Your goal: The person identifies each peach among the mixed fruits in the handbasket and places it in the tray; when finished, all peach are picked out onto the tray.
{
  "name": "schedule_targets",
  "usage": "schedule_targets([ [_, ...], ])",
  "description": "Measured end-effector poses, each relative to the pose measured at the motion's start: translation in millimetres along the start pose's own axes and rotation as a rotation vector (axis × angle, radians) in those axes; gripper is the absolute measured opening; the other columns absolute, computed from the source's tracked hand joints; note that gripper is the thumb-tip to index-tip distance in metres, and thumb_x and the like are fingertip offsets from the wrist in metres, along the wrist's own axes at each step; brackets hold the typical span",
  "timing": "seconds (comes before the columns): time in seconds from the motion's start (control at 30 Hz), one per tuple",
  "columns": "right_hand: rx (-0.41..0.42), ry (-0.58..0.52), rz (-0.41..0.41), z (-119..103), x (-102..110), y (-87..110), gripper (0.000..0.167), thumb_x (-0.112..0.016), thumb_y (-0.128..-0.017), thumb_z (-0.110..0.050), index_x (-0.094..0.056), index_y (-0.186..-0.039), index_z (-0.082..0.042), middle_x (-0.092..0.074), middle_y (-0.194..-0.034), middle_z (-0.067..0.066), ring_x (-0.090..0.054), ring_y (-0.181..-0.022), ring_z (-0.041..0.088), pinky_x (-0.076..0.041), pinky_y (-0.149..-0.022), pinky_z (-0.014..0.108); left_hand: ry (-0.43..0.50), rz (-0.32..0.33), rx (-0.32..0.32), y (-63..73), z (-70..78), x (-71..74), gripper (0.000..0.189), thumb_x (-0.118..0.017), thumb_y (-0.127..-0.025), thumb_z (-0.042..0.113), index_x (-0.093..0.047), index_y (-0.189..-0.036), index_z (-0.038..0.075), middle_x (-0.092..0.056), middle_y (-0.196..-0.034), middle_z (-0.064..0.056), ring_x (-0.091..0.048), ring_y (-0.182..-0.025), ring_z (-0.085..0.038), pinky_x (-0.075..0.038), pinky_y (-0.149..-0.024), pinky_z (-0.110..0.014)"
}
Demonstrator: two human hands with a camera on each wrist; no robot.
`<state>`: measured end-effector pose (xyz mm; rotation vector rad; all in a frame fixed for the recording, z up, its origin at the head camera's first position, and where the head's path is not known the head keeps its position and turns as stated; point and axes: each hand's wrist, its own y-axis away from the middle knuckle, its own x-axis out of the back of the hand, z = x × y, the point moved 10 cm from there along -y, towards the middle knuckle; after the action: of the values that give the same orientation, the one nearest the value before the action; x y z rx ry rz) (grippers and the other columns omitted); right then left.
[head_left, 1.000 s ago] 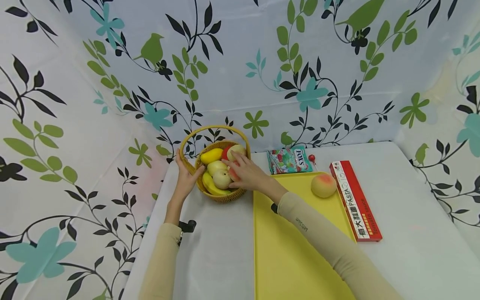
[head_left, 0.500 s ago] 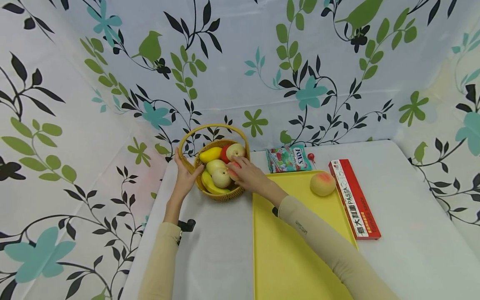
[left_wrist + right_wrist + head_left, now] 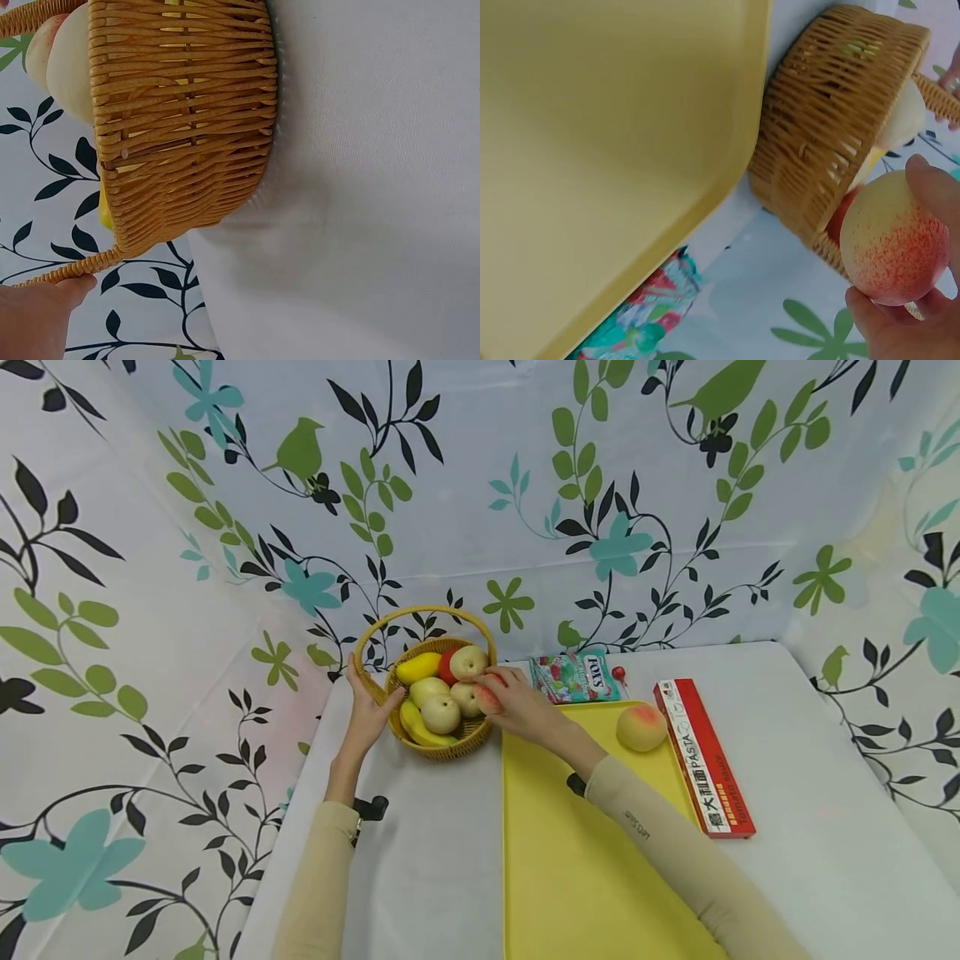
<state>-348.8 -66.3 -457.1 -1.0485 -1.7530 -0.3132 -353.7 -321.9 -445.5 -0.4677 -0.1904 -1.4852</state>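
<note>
A wicker basket point(image 3: 448, 752) with a tall handle stands at the back left of the table. My left hand point(image 3: 366, 714) grips its handle on the left side, close to the rim. In my right hand point(image 3: 528, 708) is a peach point(image 3: 894, 238), cream with a red blush, held between thumb and fingers at the basket's right rim. Inside the basket lie a banana point(image 3: 422, 728), a yellow oblong fruit point(image 3: 417, 668), a red fruit point(image 3: 446, 667) partly covered, and several pale round fruits point(image 3: 440, 714). The left wrist view shows the basket's woven side point(image 3: 187, 127).
A yellow tray point(image 3: 585, 860) lies right of the basket, with another peach point(image 3: 642, 727) at its far right corner. Behind it are a candy bag point(image 3: 574, 677) and a red lollipop point(image 3: 618, 674). A red pasta box point(image 3: 705, 760) lies along the tray's right edge.
My right hand has drawn the peach up and rightward out of the pile, uncovering a pale fruit beneath. My left hand has kept its grip on the handle.
</note>
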Motion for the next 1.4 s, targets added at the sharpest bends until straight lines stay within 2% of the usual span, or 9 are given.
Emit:
schedule_targets([
  [0.13,-0.016,-0.035,0.036,15.9,13.3,13.0,0.067,-0.079,-0.091,-0.026,-0.049,-0.150,-0.012,-0.047,-0.152,0.017,-0.045,-0.141,0.035,-0.047,-0.114,0.053,-0.004,-0.003,0.000,0.1,2.3,-0.7,0.109,-0.069,-0.098,0.021,0.019,-0.162,0.017,0.022,-0.171,-0.016,0.008,-0.161,-0.039,-0.002,-0.130,-0.062],
  [0.23,-0.040,-0.043,0.026,30.3,15.3,23.4,0.068,-0.078,-0.091,-0.028,-0.050,-0.149,-0.008,-0.050,-0.149,0.018,-0.048,-0.138,0.036,-0.045,-0.116,0.052,-0.005,0.000,-0.004,0.6,3.6,-0.5,0.110,-0.069,-0.097,0.022,0.019,-0.162,0.017,0.021,-0.171,-0.016,0.009,-0.161,-0.038,-0.001,-0.129,-0.062],
  [0.33,-0.084,-0.045,-0.026,44.9,7.3,33.5,0.067,-0.079,-0.090,-0.027,-0.051,-0.148,-0.008,-0.051,-0.146,0.019,-0.050,-0.135,0.039,-0.045,-0.115,0.054,-0.004,0.004,-0.003,1.9,3.8,-0.2,0.109,-0.069,-0.098,0.021,0.019,-0.162,0.016,0.021,-0.171,-0.015,0.010,-0.161,-0.037,0.000,-0.129,-0.062],
  [0.47,-0.111,-0.073,-0.149,55.9,-17.6,44.3,0.066,-0.078,-0.090,-0.024,-0.051,-0.147,-0.006,-0.052,-0.146,0.021,-0.050,-0.133,0.041,-0.043,-0.115,0.056,-0.005,0.008,0.017,5.4,1.6,1.1,0.108,-0.068,-0.098,0.021,0.019,-0.162,0.016,0.021,-0.171,-0.016,0.010,-0.161,-0.037,0.000,-0.130,-0.061],
  [0.57,-0.118,-0.100,-0.211,58.8,-34.0,49.1,0.065,-0.077,-0.090,-0.023,-0.051,-0.147,-0.005,-0.052,-0.146,0.021,-0.050,-0.133,0.040,-0.043,-0.116,0.055,-0.006,0.008,0.015,6.9,0.9,1.7,0.110,-0.069,-0.097,0.022,0.019,-0.162,0.014,0.020,-0.171,-0.017,0.010,-0.161,-0.037,0.000,-0.130,-0.061],
  [0.63,-0.126,-0.112,-0.214,59.8,-37.8,50.4,0.066,-0.078,-0.089,-0.023,-0.051,-0.147,-0.006,-0.052,-0.146,0.020,-0.050,-0.134,0.039,-0.043,-0.116,0.054,-0.002,0.004,0.007,6.5,1.4,0.9,0.110,-0.069,-0.097,0.022,0.019,-0.162,0.014,0.020,-0.171,-0.017,0.009,-0.161,-0.037,0.000,-0.130,-0.061],
  [0.87,-0.109,-0.103,-0.200,57.0,-39.6,49.1,0.066,-0.078,-0.090,-0.022,-0.051,-0.147,-0.005,-0.053,-0.143,0.020,-0.053,-0.129,0.038,-0.047,-0.112,0.053,-0.004,-0.011,0.003,2.4,1.1,0.2,0.109,-0.068,-0.098,0.021,0.020,-0.162,0.015,0.022,-0.171,-0.017,0.010,-0.160,-0.038,-0.002,-0.129,-0.063],
  [1.1,-0.119,-0.084,-0.217,59.7,-39.7,54.1,0.073,-0.076,-0.091,-0.026,-0.043,-0.153,-0.005,-0.045,-0.152,0.025,-0.047,-0.139,0.042,-0.041,-0.118,0.056,-0.008,-0.013,0.005,0.9,0.7,-0.6,0.109,-0.068,-0.098,0.021,0.020,-0.162,0.017,0.023,-0.171,-0.016,0.010,-0.161,-0.038,-0.002,-0.130,-0.062],
  [1.4,-0.145,-0.054,-0.317,61.0,-49.1,59.6,0.085,-0.078,-0.089,-0.042,-0.037,-0.158,-0.014,-0.035,-0.162,0.024,-0.037,-0.149,0.045,-0.035,-0.121,0.061,-0.015,-0.003,0.008,3.7,4.9,-0.4,0.109,-0.068,-0.098,0.020,0.019,-0.162,0.016,0.022,-0.170,-0.018,0.010,-0.160,-0.039,-0.001,-0.129,-0.063],
])
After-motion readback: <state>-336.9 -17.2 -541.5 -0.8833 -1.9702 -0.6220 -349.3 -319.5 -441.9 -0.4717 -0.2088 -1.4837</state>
